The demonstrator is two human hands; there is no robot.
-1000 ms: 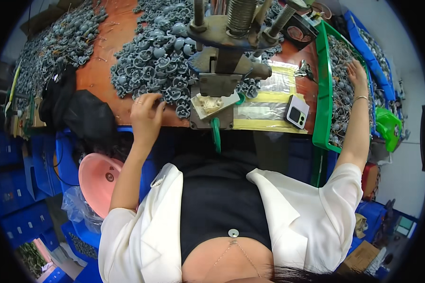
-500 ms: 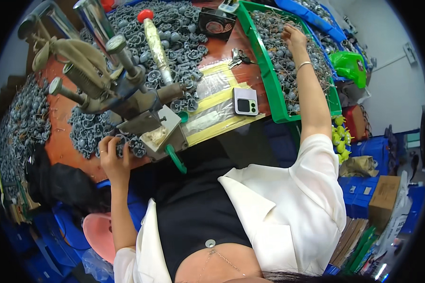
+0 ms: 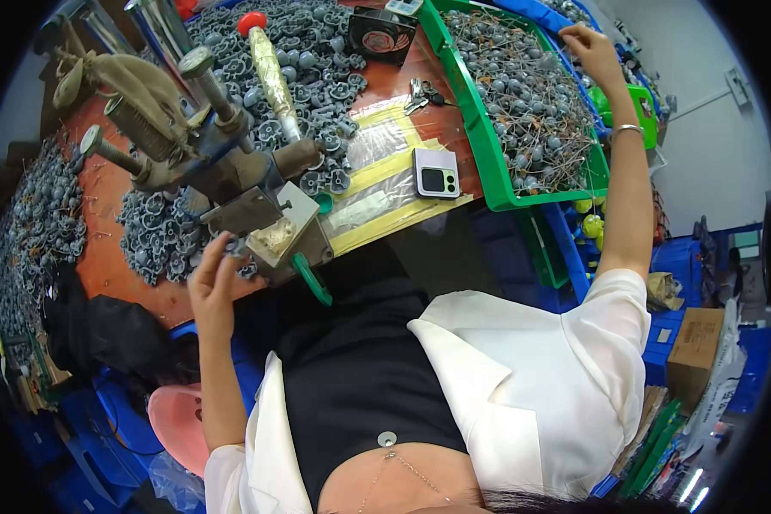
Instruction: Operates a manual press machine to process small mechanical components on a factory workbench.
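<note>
My left hand (image 3: 212,278) is raised at the near edge of the brown table, fingers pinched on a small grey part (image 3: 234,246) beside the press's base block (image 3: 284,233). A heap of the same grey parts (image 3: 158,236) lies just left of it. My right hand (image 3: 593,44) reaches far out over the green tray (image 3: 480,128), fingers down among the grey parts with wire stems (image 3: 522,94); whether it holds one is hidden. A metal hand press (image 3: 188,128) with a red-knobbed lever (image 3: 270,64) stands between the hands.
A phone (image 3: 437,182) lies on taped plastic sheets (image 3: 377,184) on the table. More grey parts (image 3: 313,51) cover the far table. A small black fan (image 3: 379,36) and keys (image 3: 417,96) lie by the tray. Blue crates (image 3: 681,257) and a cardboard box (image 3: 694,355) stand at right.
The view has swung further left and tilted. My left hand lifted from the grey heap toward the press base with a part. My right hand stayed stretched over the green tray.
</note>
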